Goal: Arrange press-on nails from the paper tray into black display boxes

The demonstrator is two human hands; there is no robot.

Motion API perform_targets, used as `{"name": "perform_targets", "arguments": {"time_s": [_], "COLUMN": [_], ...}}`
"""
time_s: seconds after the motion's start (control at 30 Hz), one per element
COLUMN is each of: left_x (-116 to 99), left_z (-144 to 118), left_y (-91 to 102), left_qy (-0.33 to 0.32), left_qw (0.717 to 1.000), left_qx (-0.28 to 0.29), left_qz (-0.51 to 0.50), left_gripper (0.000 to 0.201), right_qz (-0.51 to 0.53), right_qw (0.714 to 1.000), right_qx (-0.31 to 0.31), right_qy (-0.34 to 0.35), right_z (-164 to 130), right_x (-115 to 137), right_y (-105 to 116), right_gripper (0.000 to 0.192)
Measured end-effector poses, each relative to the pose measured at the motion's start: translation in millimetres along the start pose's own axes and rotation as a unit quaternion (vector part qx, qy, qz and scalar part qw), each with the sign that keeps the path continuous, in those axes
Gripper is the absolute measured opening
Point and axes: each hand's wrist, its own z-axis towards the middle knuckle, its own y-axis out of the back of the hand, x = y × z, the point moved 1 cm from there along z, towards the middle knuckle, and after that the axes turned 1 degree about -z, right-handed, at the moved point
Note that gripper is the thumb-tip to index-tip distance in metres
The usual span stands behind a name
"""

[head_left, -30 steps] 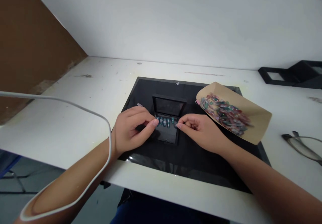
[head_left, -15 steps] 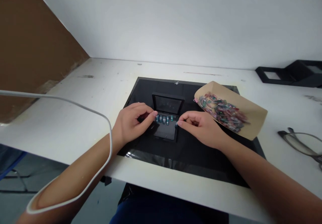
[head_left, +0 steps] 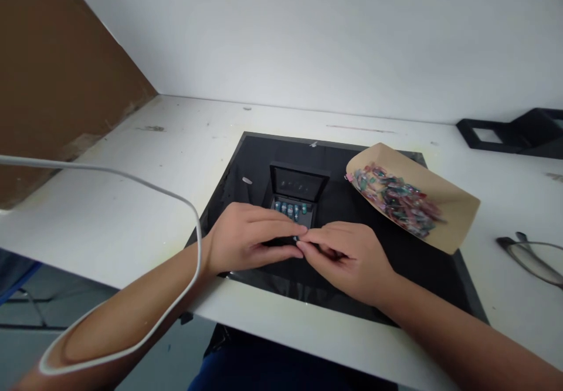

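On a black mat, a small black case stands with its lid raised. Several teal press-on nails lie in a row inside it. My left hand reaches over the front of the case, thumb and fingers closed in a pinch. Against its fingertips press the pinched thumb and forefinger of my right hand. Between the fingertips a bit of a bluish press-on nail shows; most of it is covered. The case's front part is hidden under my hands.
A cardboard tray heaped with many coloured press-on nails lies to the right. One pale nail rests on the mat. Glasses and a black stand sit farther right. A white cable crosses my left forearm.
My right hand has moved left and nearer to me with the small nail. My left hand has moved off the case's left edge to meet it. The pale nail on the mat now shows.
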Motion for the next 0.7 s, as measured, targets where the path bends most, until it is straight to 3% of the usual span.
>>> {"name": "perform_targets", "arguments": {"time_s": [0.13,0.43,0.57,0.7], "left_x": [-0.4,-0.7,3.8,14.2], "left_z": [-1.4,-0.7,-8.1,-14.0], "left_y": [-2.8,2.9,4.4,10.5], "left_qy": [-0.023,-0.062,-0.085,-0.082], "left_qw": [1.000,0.997,0.992,0.993], "left_qx": [0.005,0.048,0.088,0.067], "left_qz": [0.011,0.029,0.039,0.043], "left_gripper": [0.028,0.026,0.025,0.033], "right_qz": [0.009,0.100,0.076,0.033], "right_qw": [1.000,0.995,0.996,0.998], "right_qx": [-0.025,-0.003,0.013,0.012], "right_qy": [-0.007,-0.029,-0.035,-0.052], "right_z": [-0.8,0.4,0.7,0.0], "right_x": [0.6,-1.9,-7.8,-15.7], "right_y": [-0.6,2.5,7.5,13.2], "right_gripper": [0.014,0.011,0.022,0.025]}}
